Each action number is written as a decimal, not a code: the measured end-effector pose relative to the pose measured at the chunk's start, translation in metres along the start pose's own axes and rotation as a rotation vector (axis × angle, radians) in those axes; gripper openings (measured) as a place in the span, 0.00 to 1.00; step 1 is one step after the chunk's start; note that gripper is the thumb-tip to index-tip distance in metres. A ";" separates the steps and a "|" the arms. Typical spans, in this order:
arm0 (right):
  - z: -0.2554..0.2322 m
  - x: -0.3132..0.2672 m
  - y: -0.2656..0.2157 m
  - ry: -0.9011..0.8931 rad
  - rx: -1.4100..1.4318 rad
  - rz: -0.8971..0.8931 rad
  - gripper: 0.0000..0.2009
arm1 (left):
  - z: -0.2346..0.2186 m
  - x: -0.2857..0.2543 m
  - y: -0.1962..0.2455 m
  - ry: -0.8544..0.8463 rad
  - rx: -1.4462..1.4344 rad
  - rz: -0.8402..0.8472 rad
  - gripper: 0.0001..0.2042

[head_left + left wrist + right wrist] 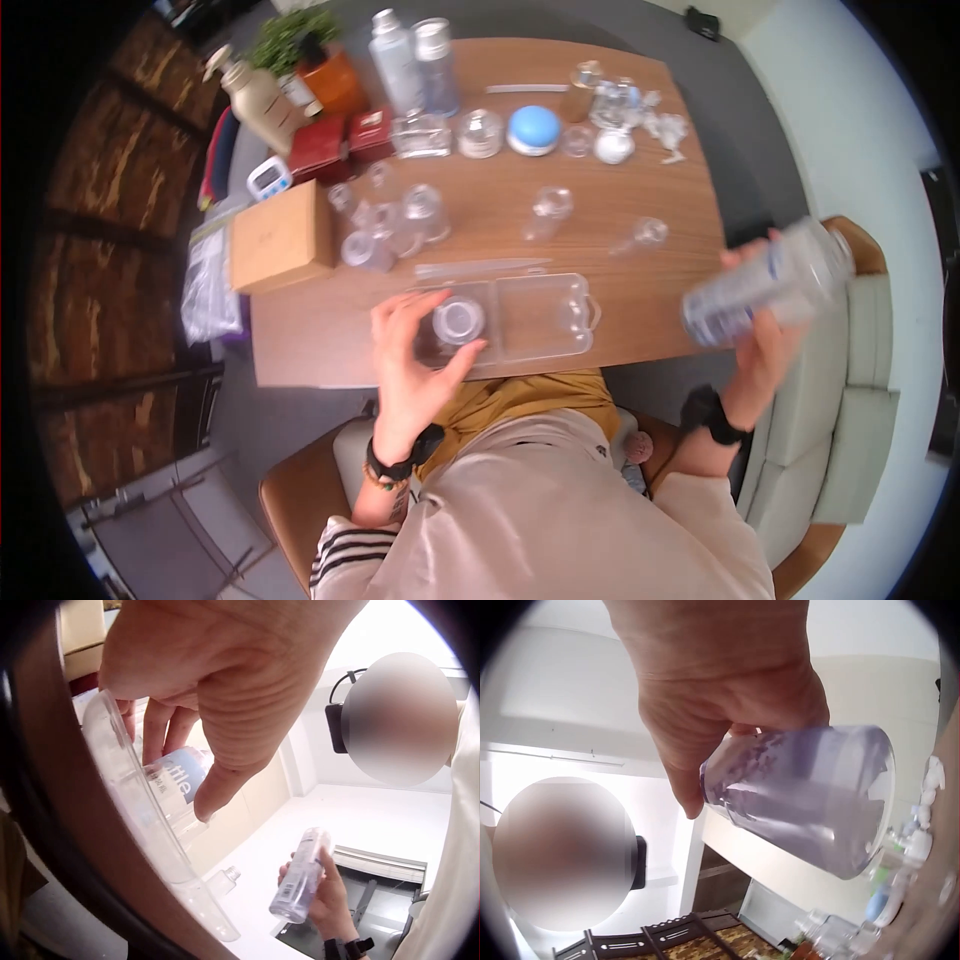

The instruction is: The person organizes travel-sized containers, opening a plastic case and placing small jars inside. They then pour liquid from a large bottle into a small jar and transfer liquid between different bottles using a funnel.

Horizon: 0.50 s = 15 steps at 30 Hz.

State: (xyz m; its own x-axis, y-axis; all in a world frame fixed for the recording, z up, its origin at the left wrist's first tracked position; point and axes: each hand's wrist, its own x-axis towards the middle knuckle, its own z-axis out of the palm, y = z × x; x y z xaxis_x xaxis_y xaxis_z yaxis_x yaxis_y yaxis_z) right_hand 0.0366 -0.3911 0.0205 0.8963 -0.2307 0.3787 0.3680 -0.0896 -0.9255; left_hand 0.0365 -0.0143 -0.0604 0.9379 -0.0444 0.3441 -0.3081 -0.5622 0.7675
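In the head view, my left hand (415, 355) holds a small clear round bottle (459, 321) between thumb and fingers, at the left half of an opened clear plastic case (545, 316). The left wrist view shows that bottle (180, 780) with a blue label, upright in the case (139, 799), thumb on one side and fingers on the other. My right hand (768, 335) grips a large clear bottle (770, 280), tilted and raised beyond the table's right edge. Lilac-tinted, it lies across the right wrist view, the bottle (802, 795) under my palm (727, 697).
Small clear bottles (425, 213) stand beside a cardboard box (280, 238) on the left. Two more small bottles, one (549, 212) mid-table, lie beyond the case. Pump and spray bottles, red boxes, a blue-lidded jar (533, 130) and crumpled white pieces (665, 128) line the far side.
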 end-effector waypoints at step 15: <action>0.119 -0.029 -0.021 -0.663 -0.352 0.075 0.38 | -0.007 -0.003 0.004 0.052 0.066 -0.021 0.32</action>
State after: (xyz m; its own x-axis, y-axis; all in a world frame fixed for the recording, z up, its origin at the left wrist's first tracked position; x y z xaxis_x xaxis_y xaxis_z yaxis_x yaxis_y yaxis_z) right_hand 0.0319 -0.2674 0.0293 0.9179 0.3730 0.1354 0.2993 -0.4266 -0.8535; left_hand 0.0311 -0.0112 -0.0546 0.9340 0.0104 0.3573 -0.2755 -0.6158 0.7382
